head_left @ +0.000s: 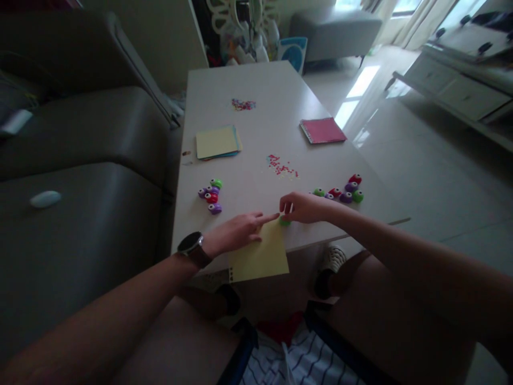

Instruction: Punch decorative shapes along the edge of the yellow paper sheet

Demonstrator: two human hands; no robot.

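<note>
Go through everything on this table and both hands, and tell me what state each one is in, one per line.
Yellow sheet: flat, overhanging the table's near edge.
Green punch: on the sheet's far corner, under the right hand.
Left hand: pressing on the sheet, forefinger out.
Right hand: closed over the green punch.
Paper stack: lying flat.
Pink pad: closed, flat.
Left punches: clustered.
Right punches: clustered.
Paper bits: scattered.

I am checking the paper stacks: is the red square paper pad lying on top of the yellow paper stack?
No, the red square paper pad lies alone, apart from the yellow paper stack.
</note>
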